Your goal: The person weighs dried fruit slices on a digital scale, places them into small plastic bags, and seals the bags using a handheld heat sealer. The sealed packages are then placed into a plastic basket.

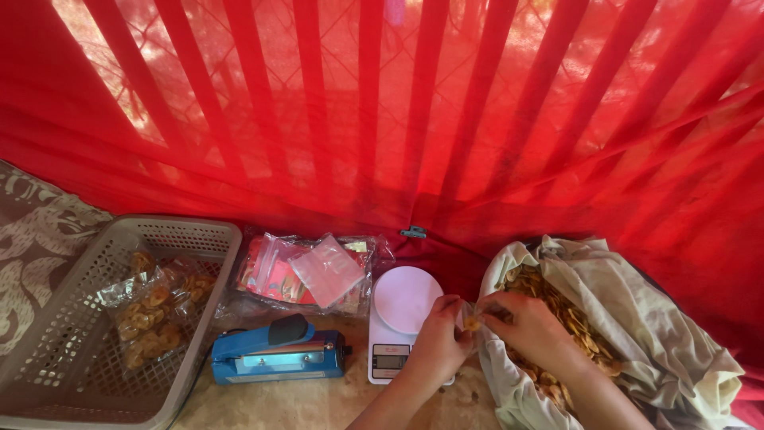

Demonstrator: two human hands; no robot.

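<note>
Small clear bag (471,318) w/ chips pinched btwn left hand (436,334) & right hand (529,322).

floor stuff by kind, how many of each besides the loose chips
basket: 1
filled chip bags: 2, as far as I can tell
heat sealer: 1
scale: 1
stack of empty pouches: 1
cloth sack of chips: 1
small bag in the hands: 1
total: 8

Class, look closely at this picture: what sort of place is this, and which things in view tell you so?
Probably a small home snack-packing spot set up on the floor. A white kitchen scale, a blue heat sealer and a grey basket of filled bags show it, with both hands at a cloth sack of chips.
</note>
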